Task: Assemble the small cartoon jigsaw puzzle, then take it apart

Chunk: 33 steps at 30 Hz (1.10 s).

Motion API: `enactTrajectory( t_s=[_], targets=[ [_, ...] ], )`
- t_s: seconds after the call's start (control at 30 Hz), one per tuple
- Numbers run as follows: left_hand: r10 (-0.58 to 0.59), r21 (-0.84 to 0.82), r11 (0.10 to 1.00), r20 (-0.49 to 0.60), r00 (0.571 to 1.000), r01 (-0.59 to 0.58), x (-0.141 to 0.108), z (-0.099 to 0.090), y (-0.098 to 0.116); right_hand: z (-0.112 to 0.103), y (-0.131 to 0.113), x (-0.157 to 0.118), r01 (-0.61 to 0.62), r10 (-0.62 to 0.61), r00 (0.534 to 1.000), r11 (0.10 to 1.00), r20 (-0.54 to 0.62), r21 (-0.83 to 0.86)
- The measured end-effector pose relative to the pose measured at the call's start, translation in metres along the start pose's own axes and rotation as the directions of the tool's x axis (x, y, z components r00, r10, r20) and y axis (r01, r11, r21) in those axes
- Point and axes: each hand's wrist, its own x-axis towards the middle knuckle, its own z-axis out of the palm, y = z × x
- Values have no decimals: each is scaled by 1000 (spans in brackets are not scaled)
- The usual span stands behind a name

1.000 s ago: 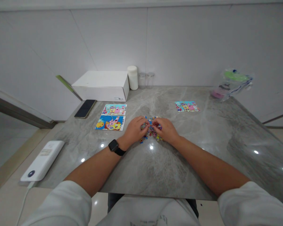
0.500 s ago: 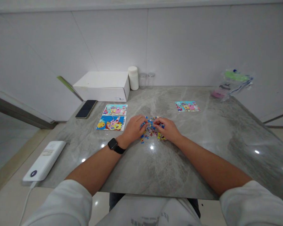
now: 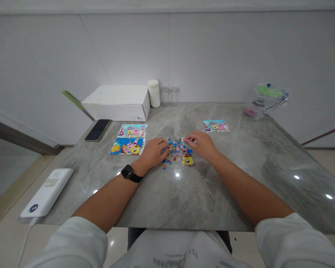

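Observation:
A loose heap of small jigsaw puzzle pieces (image 3: 176, 148) lies on the grey marbled table (image 3: 184, 201). At its near right edge is a small joined patch of puzzle (image 3: 188, 160), mostly yellow. My left hand (image 3: 154, 152) rests at the heap's left side, fingers curled and thumb close to the forefinger; whatever they hold is hidden. Over on the heap's far right, my right hand (image 3: 201, 144) has thumb and forefinger pinched at a puzzle piece, too small to make out clearly.
Two cartoon picture cards, one pink and teal (image 3: 133, 130), one blue (image 3: 127, 146), lie left; another card (image 3: 217, 125) lies right. Behind stand a white box (image 3: 115, 106), a white bottle (image 3: 154, 93) and two clear jars. A phone (image 3: 98, 130), power bank (image 3: 47, 192) and plastic bag (image 3: 265, 100) lie near the edges.
My right hand has moved up and away from my left, uncovering the yellow joined patch. My left hand has drawn back slightly left. The whole view has shifted a little.

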Motion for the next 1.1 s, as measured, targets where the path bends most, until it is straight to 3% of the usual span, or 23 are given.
enactTrajectory(
  t_s=[0.07,0.2,0.43,0.53,0.67,0.8,1.1],
  targets=[
    [18,-2,1000,4,1000,-18,1,1,4,-12,5,-1,-27,34,990,998,138,-51],
    [48,-2,999,71,996,-48,10,-1,18,-15,5,-9,-16,75,908,989,412,-146],
    [49,-14,999,291,955,-47,42,-7,45,-14,-7,-10,13,104,804,981,585,-193],
    [2,17,1000,308,951,-8,45,-4,41,-17,-7,-9,-4,116,805,982,582,-190],
    [-146,75,989,257,955,131,39,-5,9,-17,-4,-11,-18,94,842,989,531,-147],
    [-184,4,982,221,958,188,34,-6,-16,-12,-1,-12,-2,66,836,993,544,-118],
    [-133,19,991,252,959,133,36,2,-9,-10,5,-9,-43,45,833,999,551,-17]
  ],
)
